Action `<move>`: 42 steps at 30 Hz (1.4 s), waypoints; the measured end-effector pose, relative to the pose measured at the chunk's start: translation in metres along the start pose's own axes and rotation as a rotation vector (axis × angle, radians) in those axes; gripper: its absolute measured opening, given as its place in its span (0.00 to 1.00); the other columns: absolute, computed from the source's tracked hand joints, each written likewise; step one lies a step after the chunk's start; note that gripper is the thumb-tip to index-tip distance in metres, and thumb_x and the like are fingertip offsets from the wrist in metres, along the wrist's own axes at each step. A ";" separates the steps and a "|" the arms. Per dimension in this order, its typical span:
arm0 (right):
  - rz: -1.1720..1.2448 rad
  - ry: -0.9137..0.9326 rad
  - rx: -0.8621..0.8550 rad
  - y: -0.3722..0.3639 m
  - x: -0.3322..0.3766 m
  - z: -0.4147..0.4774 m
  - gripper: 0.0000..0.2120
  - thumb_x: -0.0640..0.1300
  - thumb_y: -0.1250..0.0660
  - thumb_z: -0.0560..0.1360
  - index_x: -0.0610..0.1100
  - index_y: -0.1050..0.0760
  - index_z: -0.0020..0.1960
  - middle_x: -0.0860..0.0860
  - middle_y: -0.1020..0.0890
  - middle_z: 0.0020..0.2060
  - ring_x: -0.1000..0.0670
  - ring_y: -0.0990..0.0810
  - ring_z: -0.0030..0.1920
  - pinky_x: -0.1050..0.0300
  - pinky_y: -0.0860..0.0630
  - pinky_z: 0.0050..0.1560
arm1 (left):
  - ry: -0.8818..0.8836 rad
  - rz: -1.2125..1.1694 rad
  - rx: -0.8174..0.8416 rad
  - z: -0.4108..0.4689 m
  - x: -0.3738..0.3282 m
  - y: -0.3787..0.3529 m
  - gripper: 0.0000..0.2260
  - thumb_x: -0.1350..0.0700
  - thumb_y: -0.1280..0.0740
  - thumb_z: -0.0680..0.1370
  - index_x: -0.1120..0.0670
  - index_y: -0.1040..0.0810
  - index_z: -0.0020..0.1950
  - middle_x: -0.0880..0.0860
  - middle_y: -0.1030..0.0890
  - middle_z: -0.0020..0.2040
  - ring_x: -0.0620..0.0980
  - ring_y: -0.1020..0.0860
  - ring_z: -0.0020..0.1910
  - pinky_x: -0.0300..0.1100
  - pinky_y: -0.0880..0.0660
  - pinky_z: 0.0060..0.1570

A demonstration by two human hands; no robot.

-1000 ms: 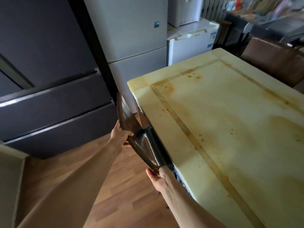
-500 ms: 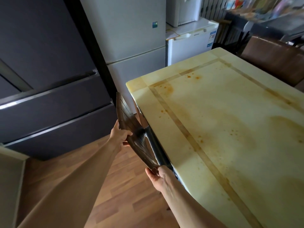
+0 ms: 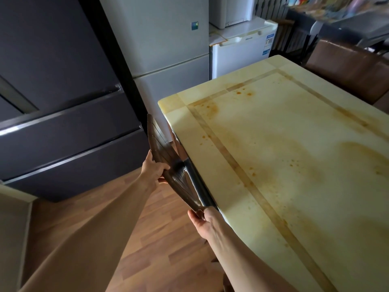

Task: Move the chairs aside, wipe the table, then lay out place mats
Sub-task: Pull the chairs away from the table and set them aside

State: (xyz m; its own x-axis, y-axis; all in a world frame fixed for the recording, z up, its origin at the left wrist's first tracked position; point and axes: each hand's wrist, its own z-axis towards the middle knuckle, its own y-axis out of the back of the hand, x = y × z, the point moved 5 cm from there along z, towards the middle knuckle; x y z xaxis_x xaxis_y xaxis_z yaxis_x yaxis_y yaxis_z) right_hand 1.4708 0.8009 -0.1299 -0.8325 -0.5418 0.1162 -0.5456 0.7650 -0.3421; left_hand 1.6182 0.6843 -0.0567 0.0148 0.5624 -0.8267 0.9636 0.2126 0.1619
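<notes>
The left hand [image 3: 154,169] gripped the curved top rail of a dark brown chair [image 3: 163,157]. Its fingers were curled close together round the rail's outer edge, and their tips were hidden behind the wood. The right hand [image 3: 205,220] held the same rail at its nearer end, pinching it between the thumb on the outer face and the fingers on the table side. How far those fingers wrapped I could not tell.

The chair stood pushed in, and the rail ran between the two grips, just beside the edge of the table [image 3: 294,186] and right of both sets of fingers. The pale yellow top carried brown stains and orange spots. Beyond the left fingers stood a dark refrigerator [image 3: 63,102] and a white refrigerator [image 3: 168,49], with wooden floor [image 3: 157,228] below the hands. A second brown chair [image 3: 353,70] sat well apart, at the table's far side.
</notes>
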 end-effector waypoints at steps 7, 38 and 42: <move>-0.011 0.016 -0.019 0.002 0.003 -0.008 0.07 0.27 0.44 0.77 0.32 0.30 0.42 0.38 0.28 0.37 0.39 0.28 0.35 0.40 0.24 0.57 | 0.011 -0.008 -0.006 0.000 0.002 0.001 0.29 0.71 0.36 0.74 0.44 0.33 0.67 0.57 0.21 0.48 0.54 0.19 0.38 0.43 0.22 0.26; -0.546 0.722 0.224 0.194 0.097 -0.241 0.15 0.54 0.45 0.81 0.45 0.28 0.58 0.50 0.25 0.52 0.49 0.26 0.52 0.54 0.27 0.51 | -0.283 -0.057 0.483 -0.307 0.082 -0.083 0.22 0.41 0.43 0.80 0.53 0.30 0.67 0.47 0.27 0.61 0.44 0.31 0.63 0.41 0.42 0.63; -0.531 0.767 0.179 0.250 0.087 -0.280 0.23 0.53 0.46 0.82 0.39 0.34 0.69 0.47 0.29 0.68 0.44 0.31 0.68 0.48 0.32 0.64 | -0.244 -0.071 0.524 -0.359 0.105 -0.093 0.24 0.47 0.45 0.82 0.57 0.40 0.76 0.54 0.36 0.75 0.52 0.39 0.75 0.45 0.45 0.70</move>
State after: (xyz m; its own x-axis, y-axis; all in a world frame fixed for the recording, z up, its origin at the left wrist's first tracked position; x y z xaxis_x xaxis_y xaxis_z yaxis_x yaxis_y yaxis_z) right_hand 1.2345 1.0424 0.0553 -0.3507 -0.3783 0.8567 -0.9013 0.3849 -0.1989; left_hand 1.4341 1.0106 0.0344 -0.0539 0.3476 -0.9361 0.9670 -0.2157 -0.1357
